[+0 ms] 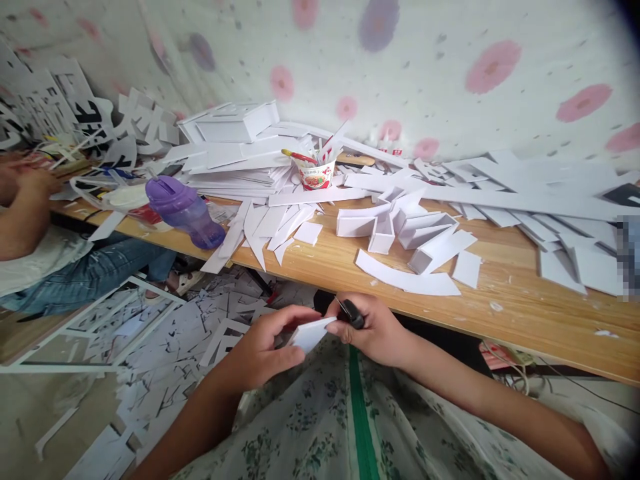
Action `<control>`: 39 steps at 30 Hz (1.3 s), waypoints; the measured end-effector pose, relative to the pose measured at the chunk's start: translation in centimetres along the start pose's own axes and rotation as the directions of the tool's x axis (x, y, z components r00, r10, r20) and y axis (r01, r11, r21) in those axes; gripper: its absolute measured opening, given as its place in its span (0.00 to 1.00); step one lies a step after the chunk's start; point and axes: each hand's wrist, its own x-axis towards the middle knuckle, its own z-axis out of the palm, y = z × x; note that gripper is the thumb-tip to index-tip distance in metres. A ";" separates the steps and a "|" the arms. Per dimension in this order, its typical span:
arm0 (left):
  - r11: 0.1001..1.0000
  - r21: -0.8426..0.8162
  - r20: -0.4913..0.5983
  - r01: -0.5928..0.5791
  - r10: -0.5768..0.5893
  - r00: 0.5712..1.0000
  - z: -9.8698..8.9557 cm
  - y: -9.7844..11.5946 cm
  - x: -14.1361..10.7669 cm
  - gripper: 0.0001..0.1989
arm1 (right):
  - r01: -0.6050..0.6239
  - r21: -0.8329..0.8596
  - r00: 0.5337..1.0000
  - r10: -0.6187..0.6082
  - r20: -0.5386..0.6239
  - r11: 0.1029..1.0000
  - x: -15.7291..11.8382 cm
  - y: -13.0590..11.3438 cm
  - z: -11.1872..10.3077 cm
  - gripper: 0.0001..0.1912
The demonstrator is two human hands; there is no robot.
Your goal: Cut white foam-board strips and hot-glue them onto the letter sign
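Observation:
Above my lap, my left hand (260, 350) grips a small flat white piece (311, 334) between thumb and fingers. Its right end touches the fingertips of my right hand (367, 327). My right hand is closed around a small black tool (352, 314), whose thin tip points up and left. On the wooden table (525, 313) ahead stands a white letter-like form with raised walls (383, 230). A curved white strip (407, 275) and a small white rectangle (467, 269) lie beside it.
A purple bottle (185, 210) stands near the table's front edge. Behind are a paper cup (316, 172) holding tools and stacked white boards (235, 177). Another person's arm (25, 207) is at far left. White scraps (165, 360) cover the floor.

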 end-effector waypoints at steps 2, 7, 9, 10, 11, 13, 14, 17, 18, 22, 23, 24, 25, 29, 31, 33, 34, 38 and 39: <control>0.975 -0.222 0.109 -0.015 0.040 0.993 0.4 -0.2 0.4 0.35 | 0.053 0.059 0.996 -0.058 0.071 0.997 -0.2 -0.3 -0.2 0.12; 0.977 -0.210 0.035 -0.039 0.047 0.998 1.8 -0.8 0.5 0.34 | 0.126 -0.179 0.990 -0.135 -0.034 0.976 -1.1 0.0 -0.7 0.04; 0.994 -0.099 -0.071 -0.047 0.040 0.997 1.9 -0.7 0.4 0.35 | 0.106 -0.366 0.990 -0.134 -0.052 0.925 -1.6 0.2 -1.0 0.07; 0.998 -0.040 -0.113 -0.055 0.050 0.992 2.0 -0.7 0.4 0.35 | 0.094 -0.433 0.993 -0.118 -0.030 0.896 -1.8 0.3 -1.0 0.09; 0.998 0.016 -0.145 -0.066 0.068 0.987 1.9 -0.6 0.3 0.35 | 0.083 -0.487 0.995 -0.096 -0.002 0.869 -2.0 0.3 -1.1 0.09; 0.991 0.105 -0.179 -0.087 0.105 0.978 1.9 -0.4 0.4 0.35 | 0.073 -0.568 0.997 -0.056 0.047 0.820 -2.2 0.2 -1.1 0.09; 0.986 0.136 -0.183 -0.096 0.120 0.976 1.9 -0.3 0.5 0.35 | 0.072 -0.596 0.997 -0.042 0.065 0.799 -2.2 0.0 -1.1 0.08; 0.972 0.196 -0.187 -0.128 0.166 0.968 2.1 -0.1 0.7 0.34 | 0.076 -0.665 0.996 -0.022 0.089 0.743 -2.2 -0.4 -1.1 0.07; 0.967 0.215 -0.188 -0.134 0.176 0.966 2.1 -0.1 0.7 0.34 | 0.077 -0.683 0.996 -0.019 0.092 0.726 -2.1 -0.5 -1.1 0.07; 0.950 0.274 -0.183 -0.151 0.206 0.961 2.2 -0.1 0.7 0.34 | 0.053 -0.735 0.997 0.011 0.082 0.676 -2.1 -0.4 -1.3 0.07; 0.945 0.282 -0.180 -0.165 0.221 0.959 2.1 -0.2 0.6 0.34 | 0.045 -0.742 0.997 0.017 0.075 0.669 -2.1 -0.3 -1.3 0.06; 0.942 0.288 -0.175 -0.174 0.231 0.957 2.1 -0.2 0.6 0.34 | 0.038 -0.748 0.998 0.019 0.067 0.663 -2.1 -0.3 -1.4 0.06; 0.938 0.294 -0.173 -0.182 0.240 0.955 2.1 -0.2 0.6 0.34 | 0.033 -0.751 0.998 0.018 0.060 0.659 -2.1 -0.2 -1.4 0.06; 0.930 0.317 -0.180 -0.187 0.252 0.951 2.1 -0.1 0.6 0.32 | 0.064 -0.753 0.997 -0.005 0.080 0.655 -2.4 -0.2 -1.4 0.07; 0.930 0.323 -0.191 -0.174 0.244 0.951 2.1 -0.1 0.6 0.32 | 0.096 -0.755 0.994 -0.023 0.107 0.648 -2.4 -0.2 -1.3 0.07; 0.933 0.328 -0.196 -0.147 0.220 0.956 2.0 0.0 0.6 0.33 | 0.116 -0.761 0.992 -0.039 0.119 0.639 -2.4 -0.3 -1.2 0.07; 0.934 0.329 -0.196 -0.140 0.213 0.957 2.0 0.0 0.6 0.33 | 0.118 -0.763 0.992 -0.041 0.119 0.635 -2.4 -0.3 -1.2 0.07; 0.929 0.336 -0.203 -0.154 0.231 0.952 2.0 0.1 0.5 0.33 | 0.110 -0.773 0.994 -0.047 0.103 0.625 -2.3 -0.2 -1.0 0.06; 0.926 0.339 -0.204 -0.163 0.242 0.949 2.0 0.1 0.5 0.33 | 0.109 -0.776 0.994 -0.051 0.099 0.621 -2.3 -0.1 -1.0 0.07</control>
